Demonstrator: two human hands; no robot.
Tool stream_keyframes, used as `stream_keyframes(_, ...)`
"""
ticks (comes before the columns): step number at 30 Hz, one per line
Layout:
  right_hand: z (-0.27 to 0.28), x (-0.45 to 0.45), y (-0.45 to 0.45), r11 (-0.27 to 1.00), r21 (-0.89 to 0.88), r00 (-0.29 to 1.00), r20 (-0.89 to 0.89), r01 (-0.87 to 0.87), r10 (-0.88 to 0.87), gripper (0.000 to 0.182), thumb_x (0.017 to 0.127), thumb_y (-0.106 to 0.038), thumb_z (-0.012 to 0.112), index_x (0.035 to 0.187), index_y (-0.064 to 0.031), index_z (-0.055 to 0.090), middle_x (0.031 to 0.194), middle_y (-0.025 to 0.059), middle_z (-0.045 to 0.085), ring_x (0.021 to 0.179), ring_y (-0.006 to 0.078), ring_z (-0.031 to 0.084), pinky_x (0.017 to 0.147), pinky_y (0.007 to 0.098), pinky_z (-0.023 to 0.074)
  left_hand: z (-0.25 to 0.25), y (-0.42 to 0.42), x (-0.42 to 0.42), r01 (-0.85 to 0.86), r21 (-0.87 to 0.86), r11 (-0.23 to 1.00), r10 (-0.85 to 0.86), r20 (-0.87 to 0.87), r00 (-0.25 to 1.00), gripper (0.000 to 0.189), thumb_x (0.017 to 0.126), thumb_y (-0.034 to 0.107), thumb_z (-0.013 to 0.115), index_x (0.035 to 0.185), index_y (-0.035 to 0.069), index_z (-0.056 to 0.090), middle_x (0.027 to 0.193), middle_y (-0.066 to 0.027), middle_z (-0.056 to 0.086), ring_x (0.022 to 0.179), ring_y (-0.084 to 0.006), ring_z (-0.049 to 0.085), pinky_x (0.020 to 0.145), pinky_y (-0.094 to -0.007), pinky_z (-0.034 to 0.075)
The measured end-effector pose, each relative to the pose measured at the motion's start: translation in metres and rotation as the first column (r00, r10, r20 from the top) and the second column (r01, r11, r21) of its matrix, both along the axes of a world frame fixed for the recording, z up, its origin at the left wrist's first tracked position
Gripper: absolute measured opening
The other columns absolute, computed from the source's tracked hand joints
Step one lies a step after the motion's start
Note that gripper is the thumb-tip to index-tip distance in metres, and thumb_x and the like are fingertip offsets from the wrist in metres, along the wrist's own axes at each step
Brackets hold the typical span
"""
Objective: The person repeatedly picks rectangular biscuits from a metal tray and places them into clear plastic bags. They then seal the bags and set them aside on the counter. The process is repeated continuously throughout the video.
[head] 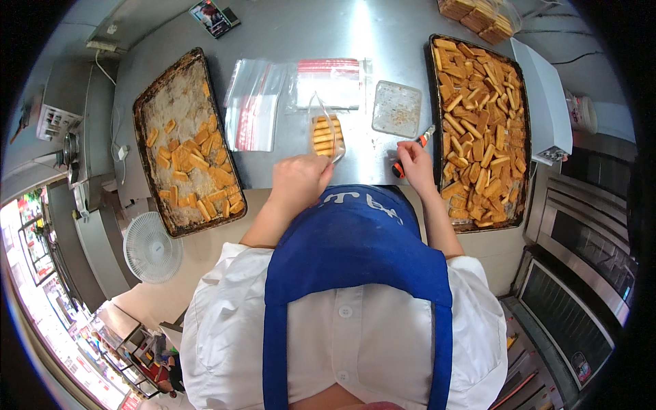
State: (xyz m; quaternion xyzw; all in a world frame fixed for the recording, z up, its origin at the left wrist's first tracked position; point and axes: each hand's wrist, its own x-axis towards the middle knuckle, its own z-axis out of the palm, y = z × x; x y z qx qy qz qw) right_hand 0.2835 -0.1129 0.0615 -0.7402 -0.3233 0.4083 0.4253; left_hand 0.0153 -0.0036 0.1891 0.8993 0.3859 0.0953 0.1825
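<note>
My left hand (301, 177) is closed at the near end of a clear plastic bag (335, 148), apparently pinching its edge. Rows of golden biscuit sticks (324, 134) lie inside that bag. On the right, my right hand (416, 163) is over an orange-and-black handled tool (425, 137), perhaps a cutter; its fingers are curled and whether they hold it is unclear. Flat zip bags with red strips lie in a left stack (251, 123) and a middle stack (328, 84). A square, crumb-marked transparent tray or lid (396, 108) rests right of the middle stack.
Baking trays of biscuit pieces flank me, a sparsely filled one (141, 115) at left and a full one (435, 102) at right. A phone (210, 19) lies at the back left. Packed biscuits (479, 18) stand at the back right, near a white box (543, 97). A fan (152, 247) stands below left.
</note>
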Motion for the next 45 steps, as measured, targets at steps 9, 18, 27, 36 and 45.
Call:
stream_keyframes(9, 0.019, 0.019, -0.063, 0.99, -0.108, 0.818, 0.557, -0.096, 0.14, 0.024, 0.088, -0.021, 0.064, 0.104, -0.0041, 0.069, 0.1, 0.0186, 0.069, 0.091, 0.0366, 0.067, 0.081, 0.0448, 0.0542, 0.017, 0.018, 0.028, -0.006, -0.125, 0.992, -0.025, -0.253, 0.967, 0.045, 0.086, 0.053, 0.069, 0.097, 0.01, 0.075, 0.076, -0.0111, 0.073, 0.07, -0.0307, 0.071, 0.063, -0.0414, 0.055)
stream_keyframes(18, 0.025, 0.048, -0.161, 0.917, -0.283, 0.737, 0.676, 0.281, -0.017, 0.022, 0.09, -0.028, 0.063, 0.091, -0.0074, 0.07, 0.087, 0.0148, 0.07, 0.084, 0.0327, 0.069, 0.074, 0.0458, 0.0546, 0.019, 0.051, 0.04, -0.089, -0.16, 0.983, 0.019, -0.393, 0.919, 0.043, 0.093, 0.041, 0.055, 0.082, 0.005, 0.075, 0.072, -0.0203, 0.067, 0.075, -0.0369, 0.068, 0.07, -0.0454, 0.052)
stream_keyframes(27, 0.011, 0.142, -0.172, 0.641, -0.103, 0.49, 0.74, 0.761, -0.462, 0.033, 0.088, -0.037, 0.067, 0.098, -0.0053, 0.07, 0.097, 0.0106, 0.072, 0.086, 0.0308, 0.07, 0.074, 0.043, 0.0551, 0.036, 0.028, 0.044, -0.093, -0.062, 0.994, 0.074, -0.26, 0.963, 0.03, 0.092, 0.037, 0.066, 0.091, 0.009, 0.077, 0.064, -0.0113, 0.066, 0.061, -0.0281, 0.066, 0.06, -0.0378, 0.05)
stream_keyframes(36, 0.012, 0.165, -0.159, 0.555, -0.232, 0.554, 0.642, 0.799, -0.53, 0.041, 0.082, -0.044, 0.069, 0.103, -0.0089, 0.071, 0.094, 0.0094, 0.075, 0.085, 0.0249, 0.072, 0.075, 0.0385, 0.0545, 0.033, -0.005, 0.076, 0.143, 0.086, 0.986, -0.139, -0.044, 0.989, 0.017, 0.087, 0.028, 0.074, 0.091, 0.012, 0.076, 0.063, -0.0045, 0.066, 0.053, -0.0198, 0.064, 0.051, -0.0326, 0.048)
stream_keyframes(45, 0.01, 0.191, -0.186, 0.466, -0.12, 0.4, -0.356, 0.877, -0.845, 0.031, 0.094, -0.033, 0.06, 0.082, -0.0046, 0.058, 0.072, 0.0041, 0.06, 0.063, 0.0141, 0.06, 0.052, 0.027, 0.0402, 0.028, -0.024, 0.082, 0.229, -0.022, 0.973, -0.23, -0.15, 0.962, 0.018, 0.085, 0.026, 0.074, 0.095, 0.011, 0.074, 0.072, -0.0039, 0.069, 0.059, -0.0216, 0.067, 0.055, -0.0348, 0.05)
